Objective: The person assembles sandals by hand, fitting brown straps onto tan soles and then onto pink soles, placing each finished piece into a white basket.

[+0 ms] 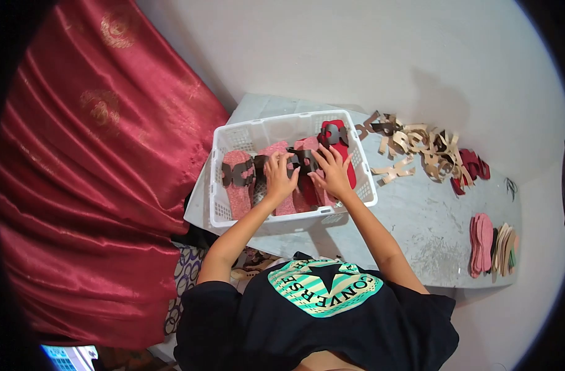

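Observation:
A white plastic basket (217, 185) on the table holds several slippers with wide dark straps. At its left lies a pink speckled slipper (238, 201), its strap over the upper part. My left hand (281, 178) rests on the slippers in the middle, fingers spread over a dark strap. Just to the right, my right hand (333, 173) lies with fingers apart on another pink slipper (324, 196). Beyond it a red slipper (351, 173) with a grey-brown strap stands along the basket's right side. The undersides of my fingers and parts of the middle slippers are hidden.
Loose beige and brown straps (426, 145) are heaped on the grey table (412, 213), beside dark red pieces (474, 166). Stacked pink soles (480, 244) and beige soles (504, 250) lie near the right edge. A red curtain (103, 185) hangs at the left; a wall stands behind.

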A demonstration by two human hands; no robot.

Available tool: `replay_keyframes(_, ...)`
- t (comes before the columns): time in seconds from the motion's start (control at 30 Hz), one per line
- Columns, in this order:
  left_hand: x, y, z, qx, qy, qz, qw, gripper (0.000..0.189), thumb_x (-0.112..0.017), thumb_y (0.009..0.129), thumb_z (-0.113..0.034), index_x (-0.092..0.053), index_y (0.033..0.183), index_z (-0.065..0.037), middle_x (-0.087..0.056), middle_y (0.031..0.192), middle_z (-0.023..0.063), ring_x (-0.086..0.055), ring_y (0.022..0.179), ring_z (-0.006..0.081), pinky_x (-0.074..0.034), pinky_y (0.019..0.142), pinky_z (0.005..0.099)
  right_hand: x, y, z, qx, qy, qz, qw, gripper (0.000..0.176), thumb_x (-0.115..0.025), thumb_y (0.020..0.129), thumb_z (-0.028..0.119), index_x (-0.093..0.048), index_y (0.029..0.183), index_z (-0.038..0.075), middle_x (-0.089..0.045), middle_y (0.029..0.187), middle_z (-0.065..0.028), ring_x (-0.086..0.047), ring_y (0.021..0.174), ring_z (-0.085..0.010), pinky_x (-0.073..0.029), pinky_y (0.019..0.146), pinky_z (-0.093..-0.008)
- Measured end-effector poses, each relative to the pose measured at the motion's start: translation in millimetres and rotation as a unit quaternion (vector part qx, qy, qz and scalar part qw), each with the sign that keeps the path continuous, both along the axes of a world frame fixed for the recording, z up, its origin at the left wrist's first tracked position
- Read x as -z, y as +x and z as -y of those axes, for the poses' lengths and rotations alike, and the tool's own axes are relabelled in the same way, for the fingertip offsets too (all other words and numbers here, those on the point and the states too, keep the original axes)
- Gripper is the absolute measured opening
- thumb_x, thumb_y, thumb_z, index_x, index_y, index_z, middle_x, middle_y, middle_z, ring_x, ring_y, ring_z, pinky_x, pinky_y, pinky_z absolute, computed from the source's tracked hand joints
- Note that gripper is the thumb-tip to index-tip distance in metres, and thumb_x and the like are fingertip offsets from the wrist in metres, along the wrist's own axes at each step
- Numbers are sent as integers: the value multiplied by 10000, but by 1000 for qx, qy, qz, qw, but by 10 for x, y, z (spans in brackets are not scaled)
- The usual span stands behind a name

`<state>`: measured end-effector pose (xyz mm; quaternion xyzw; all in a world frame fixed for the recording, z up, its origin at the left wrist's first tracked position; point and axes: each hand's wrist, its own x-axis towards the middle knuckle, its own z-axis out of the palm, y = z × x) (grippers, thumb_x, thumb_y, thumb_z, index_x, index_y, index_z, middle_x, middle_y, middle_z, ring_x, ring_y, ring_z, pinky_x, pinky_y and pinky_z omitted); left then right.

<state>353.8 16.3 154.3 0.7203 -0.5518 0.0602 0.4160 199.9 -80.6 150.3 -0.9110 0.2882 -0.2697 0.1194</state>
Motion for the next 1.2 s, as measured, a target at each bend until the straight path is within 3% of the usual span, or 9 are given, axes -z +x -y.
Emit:
replay_keyframes(0.17,-75,-525,273,97,-4,-47,994,450,-685,717,-170,-501,1119,-91,-397,1130,156,-410,1050,332,-309,910,435,-93,-552,-31,118,28,42,992,628,-658,759,386,-424,1323,237,-340,1390,-45,-251,1290,-319,-49,956,-716)
replay_keyframes(0.3,-168,-1057,507,165,-48,-21,985,468,-680,707,-152,-492,1133,-98,-398,1121,144,-419,1006,320,-338,873,431,-22,-1108,-20,199,18,68,978,618,-655,758,376,-429,1316,240,-336,1382,-62,-267,1277,-329,-49,947,-726)
replay_keyframes(0.7,-34,-2988,895,428,35,-41,902,465,-675,718,-147,-475,1135,-99,-382,1125,121,-407,973,288,-341,854,411,118,-3003,-505,492,81,97,861,568,-638,785,378,-454,1297,217,-347,1370,-70,-237,1295,-326,-19,979,-694)
replay_keyframes(1.2,244,-4837,907,565,84,-48,819,475,-663,708,-123,-473,1143,-117,-375,1155,130,-416,1011,310,-358,834,432,571,-5007,-1102,660,114,95,737,559,-656,771,375,-473,1278,229,-378,1354,-58,-250,1296,-295,-16,986,-684)
